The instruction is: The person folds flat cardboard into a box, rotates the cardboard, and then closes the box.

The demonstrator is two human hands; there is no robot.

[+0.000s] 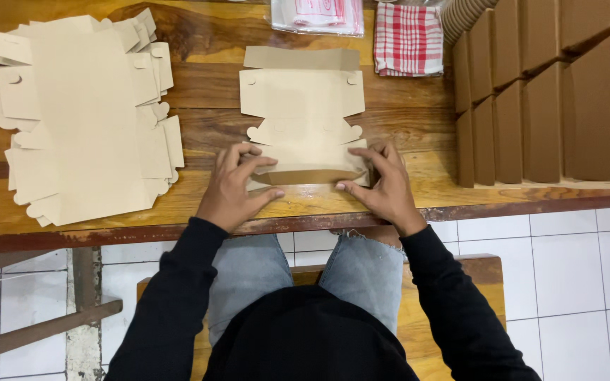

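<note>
Sitting at a wooden table (206, 77) with both arms out front, the person is working on one flat die-cut cardboard box blank (302, 106) that's lying near the middle of the front edge, running back toward the far edge. Over by the left edge there's a big loose stack of unfolded blanks (79, 120), and along the right edge a row of finished brown boxes (545, 106) is standing packed side by side. Near the far edge a red-and-white checked cloth (409, 39) is sitting just beside a clear plastic bag (317, 15). The left hand (233, 187) is pinching the front left corner of the blank, thumb under and fingers on top, and the right hand (383, 185) is mirroring it on the front right corner, so both are closed on the front flap, which is lifting up along its crease. Imo the trick here is keeping both thumbs right on the score line and bringing the flap up evenly, otherwise the fold is going crooked and the little heart-shaped tabs (351, 132) further back probably aren't lining up with their slots.
</note>
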